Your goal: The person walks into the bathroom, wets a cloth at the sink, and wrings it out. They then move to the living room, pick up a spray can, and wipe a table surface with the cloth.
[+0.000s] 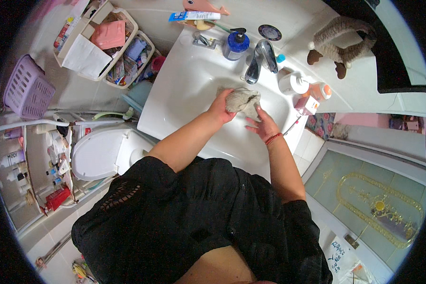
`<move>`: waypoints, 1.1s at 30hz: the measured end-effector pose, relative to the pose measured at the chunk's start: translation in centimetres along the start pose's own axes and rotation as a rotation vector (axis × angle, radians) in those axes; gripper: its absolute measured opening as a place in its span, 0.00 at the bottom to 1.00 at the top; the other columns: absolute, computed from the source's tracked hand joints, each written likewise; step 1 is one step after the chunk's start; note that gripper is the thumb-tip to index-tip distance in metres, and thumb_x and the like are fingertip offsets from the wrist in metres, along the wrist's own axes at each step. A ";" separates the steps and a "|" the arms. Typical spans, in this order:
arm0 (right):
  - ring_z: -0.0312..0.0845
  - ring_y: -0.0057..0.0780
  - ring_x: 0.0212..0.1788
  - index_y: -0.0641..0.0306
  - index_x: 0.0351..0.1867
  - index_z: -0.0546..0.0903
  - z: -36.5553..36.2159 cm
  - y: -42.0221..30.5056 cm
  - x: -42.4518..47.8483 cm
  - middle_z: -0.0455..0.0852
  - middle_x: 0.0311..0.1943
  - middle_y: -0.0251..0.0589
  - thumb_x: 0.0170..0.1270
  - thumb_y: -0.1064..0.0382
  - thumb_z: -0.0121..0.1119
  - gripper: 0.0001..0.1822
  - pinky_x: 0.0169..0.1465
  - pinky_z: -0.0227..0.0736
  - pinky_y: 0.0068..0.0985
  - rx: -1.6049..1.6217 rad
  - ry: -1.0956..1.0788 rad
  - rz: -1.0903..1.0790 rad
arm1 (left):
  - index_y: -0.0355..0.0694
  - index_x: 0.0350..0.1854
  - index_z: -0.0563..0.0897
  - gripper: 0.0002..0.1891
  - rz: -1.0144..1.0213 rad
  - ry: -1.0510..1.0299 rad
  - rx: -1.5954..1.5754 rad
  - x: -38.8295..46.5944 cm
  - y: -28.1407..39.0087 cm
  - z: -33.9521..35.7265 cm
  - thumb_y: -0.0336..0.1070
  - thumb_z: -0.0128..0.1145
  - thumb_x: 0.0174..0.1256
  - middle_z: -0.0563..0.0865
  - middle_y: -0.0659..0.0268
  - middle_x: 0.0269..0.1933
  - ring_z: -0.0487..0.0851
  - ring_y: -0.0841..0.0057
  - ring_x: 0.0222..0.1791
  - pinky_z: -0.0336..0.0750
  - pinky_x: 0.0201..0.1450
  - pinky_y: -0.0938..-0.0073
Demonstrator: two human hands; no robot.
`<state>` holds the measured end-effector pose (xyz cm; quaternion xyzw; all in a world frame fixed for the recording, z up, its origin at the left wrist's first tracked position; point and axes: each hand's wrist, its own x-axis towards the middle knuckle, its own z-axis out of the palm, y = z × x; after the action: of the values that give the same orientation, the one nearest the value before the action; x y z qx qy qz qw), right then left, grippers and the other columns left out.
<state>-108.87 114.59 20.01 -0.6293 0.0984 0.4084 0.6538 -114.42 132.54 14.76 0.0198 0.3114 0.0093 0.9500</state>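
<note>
A bunched, greyish-beige cloth (pixel 242 100) is held over the bowl of a white ceramic washbasin (pixel 184 106), just in front of the chrome faucet (pixel 258 63). My left hand (pixel 221 109) grips its left side, thumb and fingers curled around the folds. At the lower right edge of the cloth is my right hand (pixel 264 125), with its fingers spread. One fingertip of that hand meets the fabric, and a red beaded bracelet (pixel 273 138) circles the wrist. Whether water runs from the faucet cannot be made out.
A blue pump bottle (pixel 235 45) stands left of the faucet. To its right are a white pump bottle (pixel 294 83), an orange-capped jar (pixel 320 91) and a pink box (pixel 306 105). A toilet (pixel 96 154) and loaded storage baskets (pixel 129 60) flank the basin's left side.
</note>
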 end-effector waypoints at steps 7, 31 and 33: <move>0.77 0.26 0.42 0.61 0.45 0.73 2.5 -1.2 -1.3 0.81 0.40 0.36 0.54 0.65 0.67 0.19 0.45 0.75 0.23 0.153 -0.163 -0.120 | 0.44 0.53 0.77 0.21 -0.088 -0.013 0.029 -2.7 -0.2 -0.3 0.53 0.47 0.70 0.83 0.63 0.52 0.81 0.69 0.54 0.75 0.60 0.67; 0.75 0.32 0.47 0.56 0.55 0.67 4.2 -5.4 -2.9 0.77 0.49 0.38 0.49 0.63 0.71 0.32 0.52 0.70 0.29 0.183 -0.095 -0.149 | 0.39 0.52 0.79 0.15 -0.289 0.029 -0.014 -7.2 0.8 1.1 0.39 0.50 0.69 0.83 0.58 0.51 0.83 0.64 0.51 0.78 0.57 0.62; 0.74 0.36 0.52 0.58 0.60 0.63 3.1 -3.4 -0.9 0.78 0.49 0.41 0.51 0.63 0.71 0.37 0.56 0.70 0.34 0.289 0.150 -0.057 | 0.38 0.53 0.79 0.16 -0.328 -0.032 0.031 -8.3 0.2 2.9 0.41 0.46 0.71 0.82 0.59 0.53 0.82 0.65 0.53 0.75 0.60 0.60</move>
<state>-108.46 117.47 23.72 -0.5598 0.1870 0.3233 0.7397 -119.35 132.39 22.04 -0.0164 0.2954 -0.1511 0.9432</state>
